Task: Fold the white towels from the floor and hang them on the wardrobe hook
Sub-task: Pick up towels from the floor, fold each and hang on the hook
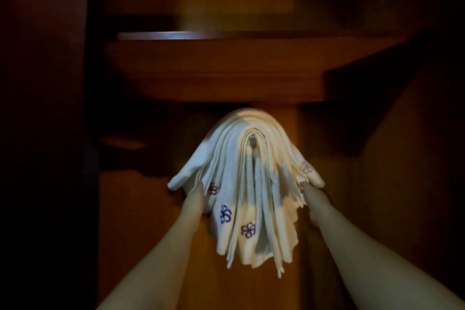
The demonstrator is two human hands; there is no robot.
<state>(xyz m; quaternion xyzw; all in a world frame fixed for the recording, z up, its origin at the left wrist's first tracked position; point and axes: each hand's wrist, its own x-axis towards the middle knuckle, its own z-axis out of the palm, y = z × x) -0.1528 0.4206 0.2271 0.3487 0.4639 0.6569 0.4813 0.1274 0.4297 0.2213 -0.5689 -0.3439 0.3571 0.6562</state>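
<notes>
Head view shows my two forearms reaching up and forward into a dark wooden wardrobe. My left hand point(195, 200) touches the left lower side of the stack of white towels point(247, 184). Only the thumb side shows; the other fingers are hidden behind the cloth, so I cannot tell if this hand is gripping or only pressing. My right hand point(312, 199) is at the right lower side of the same stack, and its fingers also go under or behind the cloth, so its state is equally unclear to me.

Between the hands the towels hang folded, many layers draped over one point, with small embroidered flowers point(225, 213) near the edges. I judge the hands are placed on both sides to keep the stack even, so the weight does not slide off to one side.

Just above the hands, at the top of the fold, a small metal hook point(253, 143) looks out from the inner layers. The towels seem already carried by it, so the hanging step looks nearly finished.

Beyond the hook is the wooden back panel point(274, 284), and above it a shelf point(226, 68) with a bright edge. The sides of the wardrobe are too dark to read.
</notes>
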